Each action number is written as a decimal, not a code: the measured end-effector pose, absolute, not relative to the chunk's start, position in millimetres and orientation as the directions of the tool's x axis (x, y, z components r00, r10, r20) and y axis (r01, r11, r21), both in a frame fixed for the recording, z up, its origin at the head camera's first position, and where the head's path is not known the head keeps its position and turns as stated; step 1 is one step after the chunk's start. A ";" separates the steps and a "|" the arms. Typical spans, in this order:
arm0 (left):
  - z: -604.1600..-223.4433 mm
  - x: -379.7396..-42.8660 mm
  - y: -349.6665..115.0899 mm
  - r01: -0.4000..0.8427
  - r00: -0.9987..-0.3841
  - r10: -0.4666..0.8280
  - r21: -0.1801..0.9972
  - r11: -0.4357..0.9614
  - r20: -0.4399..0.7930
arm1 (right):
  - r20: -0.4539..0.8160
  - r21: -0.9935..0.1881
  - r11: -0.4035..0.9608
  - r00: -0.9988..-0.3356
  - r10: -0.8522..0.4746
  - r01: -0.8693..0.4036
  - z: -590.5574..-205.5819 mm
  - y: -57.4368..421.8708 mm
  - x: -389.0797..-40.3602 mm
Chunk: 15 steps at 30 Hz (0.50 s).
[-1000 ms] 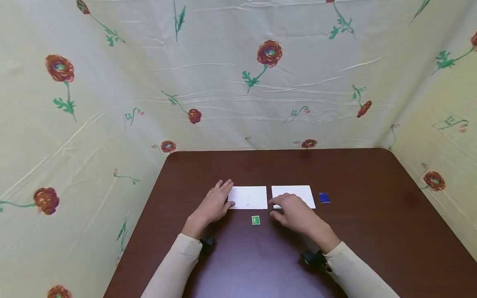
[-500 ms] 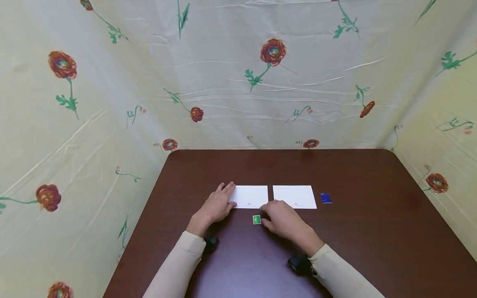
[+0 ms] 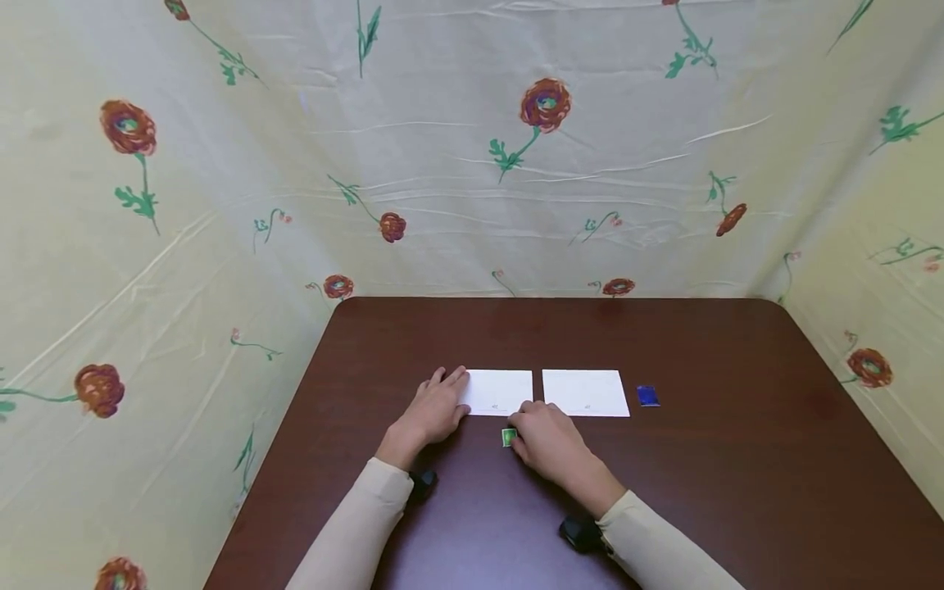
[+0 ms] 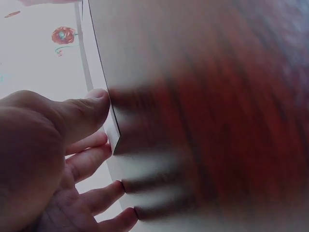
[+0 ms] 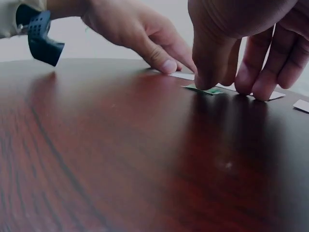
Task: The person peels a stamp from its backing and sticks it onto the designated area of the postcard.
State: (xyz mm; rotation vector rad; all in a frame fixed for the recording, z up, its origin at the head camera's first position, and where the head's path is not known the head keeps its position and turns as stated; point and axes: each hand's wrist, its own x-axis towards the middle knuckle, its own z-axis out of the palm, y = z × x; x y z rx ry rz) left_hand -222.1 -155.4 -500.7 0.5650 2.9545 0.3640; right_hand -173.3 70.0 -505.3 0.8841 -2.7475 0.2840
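Two white paper cards, a left card (image 3: 505,392) and a right card (image 3: 586,393), lie side by side on the brown table. My left hand (image 3: 431,407) rests flat, its fingers spread and touching the left end of the left card; in the left wrist view its thumb (image 4: 89,113) lies along the card's edge. Just in front of the cards, a small green stamp-like square (image 3: 507,437) with a pale border is partly covered by my right hand (image 3: 549,442). In the right wrist view, thumb and forefinger pinch the green square (image 5: 212,91) close to the tabletop.
A small blue square (image 3: 648,397) lies to the right of the right card. The table (image 3: 723,475) is glossy, with rounded far corners, and flower-printed sheeting (image 3: 442,147) hangs behind it and along both sides. Each wrist wears a dark camera strap.
My right hand has moved left and toward me from over the right card onto the green square, which it now partly covers. My left hand has stayed on the left card.
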 end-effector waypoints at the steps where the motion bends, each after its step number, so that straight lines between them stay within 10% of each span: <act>1: -500.3 -222.4 -155.3 0.349 -0.925 0.375 0.250 0.903 -0.064 | 0.283 -0.102 0.802 -0.790 -0.544 -0.589 -505.2 69.2 -173.3; 15: -497.1 -216.2 -154.1 0.320 -0.935 0.347 0.254 0.913 -0.069 | 0.309 -0.128 0.802 -0.792 -0.526 -0.583 -507.0 65.7 -172.8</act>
